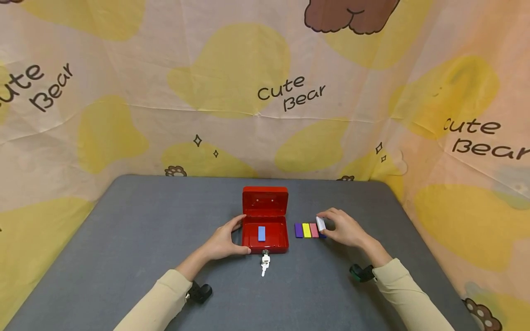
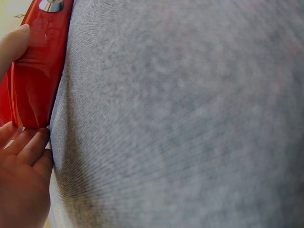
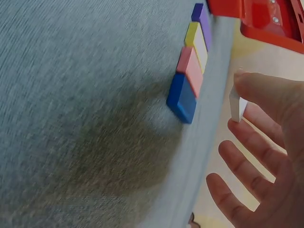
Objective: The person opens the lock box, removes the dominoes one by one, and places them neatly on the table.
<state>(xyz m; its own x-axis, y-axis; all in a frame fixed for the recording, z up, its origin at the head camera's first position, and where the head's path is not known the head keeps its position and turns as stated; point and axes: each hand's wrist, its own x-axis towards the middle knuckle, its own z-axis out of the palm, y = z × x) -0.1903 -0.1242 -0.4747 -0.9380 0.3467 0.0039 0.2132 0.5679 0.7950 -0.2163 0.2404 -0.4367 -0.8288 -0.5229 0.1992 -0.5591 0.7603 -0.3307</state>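
A red cash box (image 1: 265,248) stands with its lid up. Inside it lies a light blue block (image 1: 262,233), and keys (image 1: 265,264) hang from its front lock. My left hand (image 1: 223,240) grips the box's left end, thumb on the front wall and fingers along the side. Between thumb and fingers, my right hand (image 1: 342,227) pinches a white block (image 3: 236,104) above the table, right of the box. Below it runs a row of blocks: purple (image 3: 201,23), yellow (image 3: 196,45), pink (image 3: 190,69) and dark blue (image 3: 182,97).
The grey table (image 1: 174,207) has a patterned cloth (image 1: 232,138) hanging behind it and along both sides. The raised lid (image 1: 265,201) stands at the back of the box. Each wrist wears a black camera, one (image 1: 199,292) left and one (image 1: 361,273) right.
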